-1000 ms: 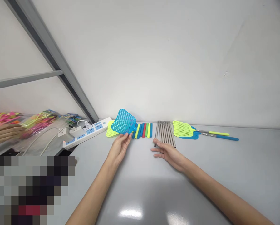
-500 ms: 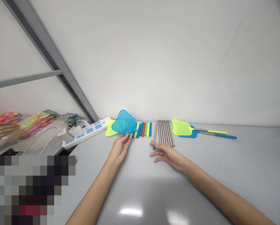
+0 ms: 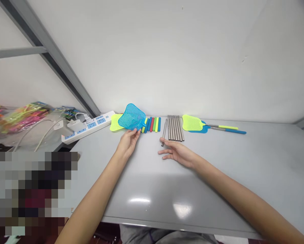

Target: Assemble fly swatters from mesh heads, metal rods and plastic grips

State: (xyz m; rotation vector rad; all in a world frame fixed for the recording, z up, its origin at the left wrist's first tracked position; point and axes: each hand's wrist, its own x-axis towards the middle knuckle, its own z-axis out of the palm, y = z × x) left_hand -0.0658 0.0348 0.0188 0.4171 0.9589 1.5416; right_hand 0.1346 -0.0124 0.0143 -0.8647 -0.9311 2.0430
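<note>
My left hand (image 3: 128, 142) pinches a blue fly swatter head (image 3: 132, 116) near its short neck, tilted up above a yellow-green swatter head (image 3: 115, 123). My right hand (image 3: 177, 151) has its thumb and forefinger on the lower end of a thin metal tube (image 3: 164, 128), its other fingers spread. That tube lies at a slant, a little left of a row of several metal tubes (image 3: 175, 128). Between the hands, coloured handle grips (image 3: 152, 124) in blue, red, green and yellow lie side by side.
Right of the tubes lie a yellow-green fly swatter (image 3: 192, 123) and a blue fly swatter (image 3: 235, 131), overlapping. A white power strip (image 3: 90, 128) with plugs sits at left, near bagged colourful items (image 3: 32, 117). A white wall rises behind the grey table (image 3: 218, 162).
The view has tipped down, so the table's front edge now shows. Both hands keep nearly the same place relative to the swatter head and the tube. The other person's hand at left has mostly left view.
</note>
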